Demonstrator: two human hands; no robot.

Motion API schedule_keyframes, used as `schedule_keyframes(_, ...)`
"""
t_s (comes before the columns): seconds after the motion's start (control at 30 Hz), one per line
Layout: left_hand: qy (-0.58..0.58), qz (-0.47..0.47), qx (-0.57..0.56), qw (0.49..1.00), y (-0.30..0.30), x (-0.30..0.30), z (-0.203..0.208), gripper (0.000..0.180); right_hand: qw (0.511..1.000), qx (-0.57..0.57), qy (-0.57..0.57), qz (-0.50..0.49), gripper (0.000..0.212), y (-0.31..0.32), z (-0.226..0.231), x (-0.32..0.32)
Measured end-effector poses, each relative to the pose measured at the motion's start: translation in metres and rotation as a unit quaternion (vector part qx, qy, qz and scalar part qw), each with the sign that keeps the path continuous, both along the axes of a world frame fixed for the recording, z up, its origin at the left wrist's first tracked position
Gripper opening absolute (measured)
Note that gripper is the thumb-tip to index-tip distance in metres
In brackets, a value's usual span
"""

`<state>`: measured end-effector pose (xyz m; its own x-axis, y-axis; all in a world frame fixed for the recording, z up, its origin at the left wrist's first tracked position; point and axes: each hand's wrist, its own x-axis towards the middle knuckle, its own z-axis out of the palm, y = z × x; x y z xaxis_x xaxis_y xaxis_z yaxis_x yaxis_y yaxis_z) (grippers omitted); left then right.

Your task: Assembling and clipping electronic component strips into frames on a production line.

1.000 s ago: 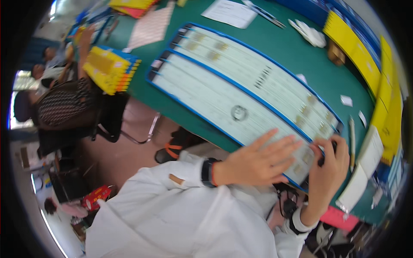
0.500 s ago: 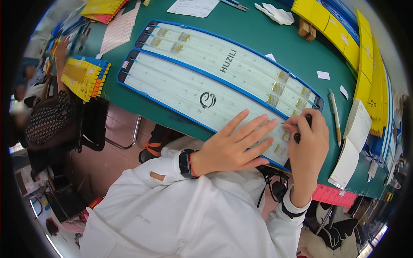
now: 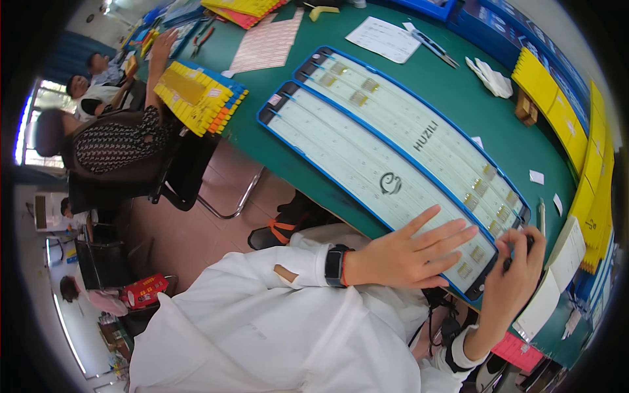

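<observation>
A long blue-edged case lies open on the table, slanting down to the right. Thin lines run along its two pale panels, with small clear-and-yellow pieces near both ends. Over the near panel's right part my left hand is spread palm down, fingers apart, beside several of those pieces. My right hand is closed at the case's right end, its fingers curled round a short black object. Parts of that object show above and below the fingers; its kind is hidden.
A green table carries yellow card stacks at right, a notebook, a pen, a white glove, scissors and paper. Another person sits at left, near more yellow cards.
The whole view has swung left, so the case, table and hands appear farther right and lower. Both hands keep about the same places on the case, the right still gripping the black object.
</observation>
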<state>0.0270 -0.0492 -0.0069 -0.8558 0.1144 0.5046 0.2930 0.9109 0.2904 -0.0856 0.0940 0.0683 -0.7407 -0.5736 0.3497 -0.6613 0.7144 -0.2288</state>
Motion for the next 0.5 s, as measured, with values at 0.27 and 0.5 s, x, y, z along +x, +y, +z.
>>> schedule_keyframes(0.27,0.026,0.038,-0.018,0.999,0.004,0.002,-0.007,0.055,0.998,0.024,-0.053,-0.015,0.018,0.011,0.003,0.026)
schedule_keyframes(0.5,0.028,0.058,-0.065,0.996,0.003,0.000,-0.002,0.056,0.997,0.032,-0.070,-0.016,0.016,0.016,-0.006,0.027)
